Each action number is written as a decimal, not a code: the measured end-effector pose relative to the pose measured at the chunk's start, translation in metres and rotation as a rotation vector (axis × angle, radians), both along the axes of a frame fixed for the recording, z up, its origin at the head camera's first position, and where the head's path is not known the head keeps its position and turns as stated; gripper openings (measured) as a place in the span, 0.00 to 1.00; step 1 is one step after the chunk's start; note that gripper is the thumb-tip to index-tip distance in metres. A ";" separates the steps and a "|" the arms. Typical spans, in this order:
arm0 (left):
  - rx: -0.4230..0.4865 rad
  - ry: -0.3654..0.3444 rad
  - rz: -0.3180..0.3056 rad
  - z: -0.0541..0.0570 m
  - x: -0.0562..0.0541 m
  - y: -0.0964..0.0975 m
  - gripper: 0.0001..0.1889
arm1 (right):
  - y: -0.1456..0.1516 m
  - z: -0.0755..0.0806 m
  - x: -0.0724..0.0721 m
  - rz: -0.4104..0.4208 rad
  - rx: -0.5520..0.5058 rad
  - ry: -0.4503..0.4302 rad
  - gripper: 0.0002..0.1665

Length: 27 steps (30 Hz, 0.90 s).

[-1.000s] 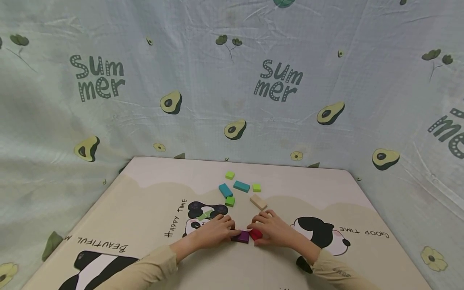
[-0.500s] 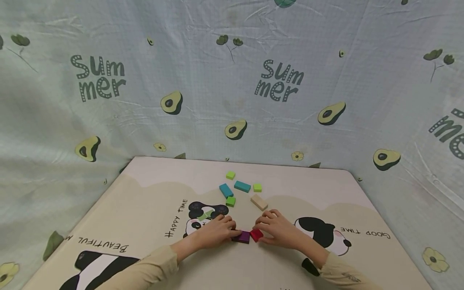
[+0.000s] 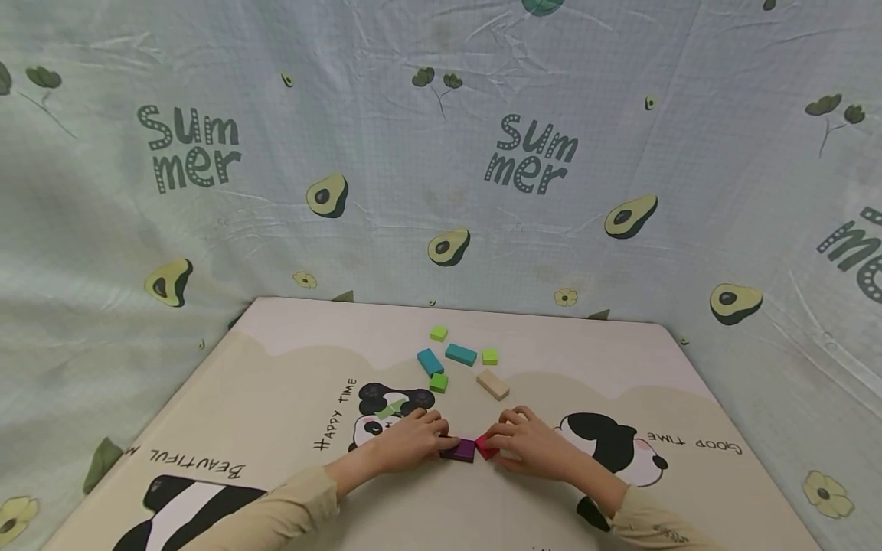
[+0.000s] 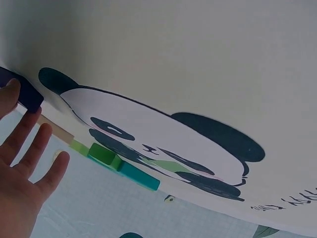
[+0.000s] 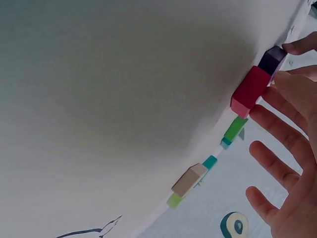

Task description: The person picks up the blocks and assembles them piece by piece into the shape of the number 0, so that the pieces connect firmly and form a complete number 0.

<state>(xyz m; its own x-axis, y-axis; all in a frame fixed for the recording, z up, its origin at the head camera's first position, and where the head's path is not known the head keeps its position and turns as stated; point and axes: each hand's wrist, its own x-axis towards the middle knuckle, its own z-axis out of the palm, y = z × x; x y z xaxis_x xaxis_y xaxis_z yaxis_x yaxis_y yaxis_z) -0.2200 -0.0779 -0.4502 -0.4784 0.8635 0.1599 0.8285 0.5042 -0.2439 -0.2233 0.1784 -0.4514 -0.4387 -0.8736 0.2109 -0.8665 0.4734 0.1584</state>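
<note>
In the head view a dark purple block (image 3: 461,451) lies flat on the table near the middle. My left hand (image 3: 408,442) pinches its left end; in the left wrist view the thumb rests against the purple block (image 4: 21,91) and a fingertip meets its end. A red block (image 3: 485,448) sits at a slant against the purple block's right end. My right hand (image 3: 534,448) holds the red block between thumb and forefinger, partly covering it. The right wrist view has the red block (image 5: 250,90) end to end with the purple block (image 5: 272,59), the other fingers spread.
Beyond the hands lie two blue blocks (image 3: 460,354), a wooden block (image 3: 492,384), a green block (image 3: 438,383) and two lime blocks (image 3: 489,357). The table (image 3: 276,390) carries panda prints. A patterned curtain (image 3: 386,138) hangs behind it.
Half a second ago my right fingers were slightly back from the red block, which showed more fully. Now they have closed in over it. My left hand and the purple block stay put.
</note>
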 end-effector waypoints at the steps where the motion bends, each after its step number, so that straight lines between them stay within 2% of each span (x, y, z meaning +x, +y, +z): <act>1: 0.002 0.002 -0.001 0.000 0.000 0.000 0.16 | 0.000 -0.001 0.000 0.002 -0.003 -0.003 0.13; 5: 0.006 0.007 -0.006 0.000 0.000 -0.001 0.16 | 0.001 -0.002 -0.002 0.011 -0.011 -0.012 0.12; 9: 0.021 -0.023 0.000 0.000 0.000 -0.002 0.16 | 0.001 0.000 -0.003 0.015 -0.018 -0.036 0.12; 16: 0.025 -0.042 -0.001 -0.001 -0.001 -0.002 0.15 | 0.000 0.001 -0.004 -0.012 -0.015 -0.090 0.12; 27: 0.029 -0.063 -0.009 0.001 -0.001 -0.001 0.15 | 0.003 0.000 -0.005 -0.018 -0.036 -0.117 0.11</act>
